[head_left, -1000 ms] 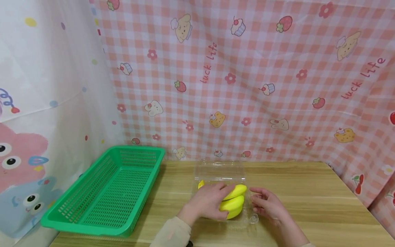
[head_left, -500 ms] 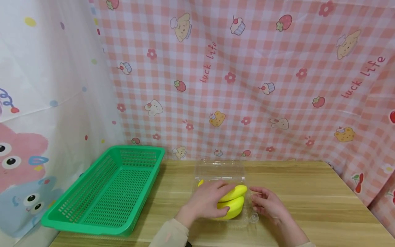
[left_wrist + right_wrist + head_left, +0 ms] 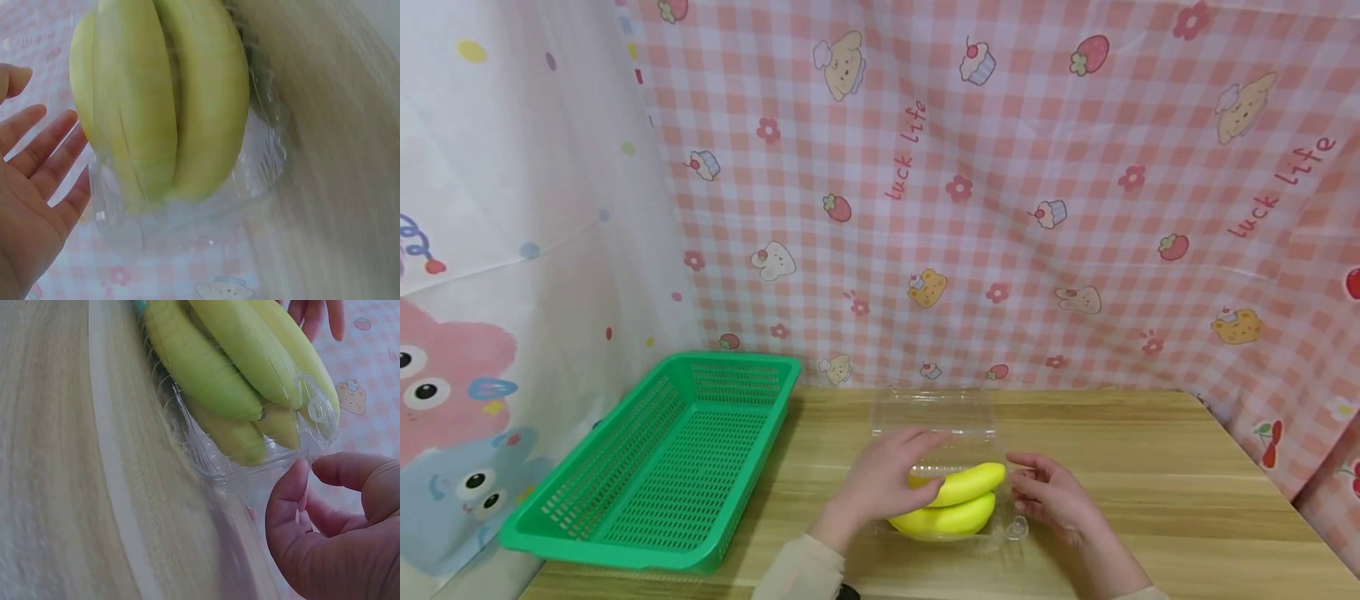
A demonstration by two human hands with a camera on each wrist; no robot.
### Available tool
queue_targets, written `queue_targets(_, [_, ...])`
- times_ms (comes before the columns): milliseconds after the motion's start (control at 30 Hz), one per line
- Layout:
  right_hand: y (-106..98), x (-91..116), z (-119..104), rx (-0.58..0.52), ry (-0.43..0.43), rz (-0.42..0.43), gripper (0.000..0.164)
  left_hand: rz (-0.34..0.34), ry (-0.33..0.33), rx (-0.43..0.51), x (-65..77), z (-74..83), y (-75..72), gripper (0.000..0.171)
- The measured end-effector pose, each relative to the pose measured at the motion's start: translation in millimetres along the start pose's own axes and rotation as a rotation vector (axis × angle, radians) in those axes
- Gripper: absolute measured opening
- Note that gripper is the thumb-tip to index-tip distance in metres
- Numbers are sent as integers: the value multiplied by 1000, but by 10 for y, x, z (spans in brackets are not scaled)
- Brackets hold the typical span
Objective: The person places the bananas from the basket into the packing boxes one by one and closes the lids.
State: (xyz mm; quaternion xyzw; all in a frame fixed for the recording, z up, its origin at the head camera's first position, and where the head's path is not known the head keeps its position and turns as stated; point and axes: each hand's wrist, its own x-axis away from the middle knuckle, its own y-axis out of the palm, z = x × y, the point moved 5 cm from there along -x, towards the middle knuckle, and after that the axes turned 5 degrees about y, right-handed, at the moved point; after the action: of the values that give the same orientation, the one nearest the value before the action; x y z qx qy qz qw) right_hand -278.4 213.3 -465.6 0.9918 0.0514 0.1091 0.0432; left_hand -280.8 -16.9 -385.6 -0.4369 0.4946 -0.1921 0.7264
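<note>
A bunch of yellow bananas (image 3: 962, 506) sits in a clear plastic clamshell box (image 3: 934, 414), whose lid is folded back toward the curtain. At the bunch's left end is my left hand (image 3: 883, 479), its fingers spread; in the left wrist view this hand (image 3: 37, 187) shows its palm beside the bananas (image 3: 209, 94). My right hand (image 3: 1052, 500) stays at the box's right side. Seen from the right wrist, thumb and forefinger of that hand (image 3: 344, 519) pinch the corner edge of the box (image 3: 234, 475). More bananas (image 3: 234, 434) lie beneath the upper ones.
A green slotted plastic basket (image 3: 760, 492) stands to the left on the wooden table (image 3: 1120, 433). Behind the table hangs a pink checked curtain (image 3: 1030, 250), and a white printed cloth (image 3: 572, 250) covers the left side.
The bananas have shifted toward the front and now lie lower in the box. My left hand has lifted off to the left, fingers loosened. The right hand keeps its place.
</note>
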Motion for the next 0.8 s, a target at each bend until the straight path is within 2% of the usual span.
queue_targets(167, [-18,-2,-17,6,-20,-12,54,46,-125,115,66,-128,-88,50])
queue_targets(433, [-98,-20,-107,45,-31,49,51,134,-339,283,186,-393,-155,44])
queue_targets(567, [-136,-49,-177,81,-41,62,51,221,-388,360,247,-545,-161,41])
queue_targets(667, [-148,-74,-234,106,-63,54,51,266,-450,422,286,-657,-157,39])
queue_targets(800, [-156,-126,-294,131,-85,46,51,285,-588,448,357,-806,-139,37])
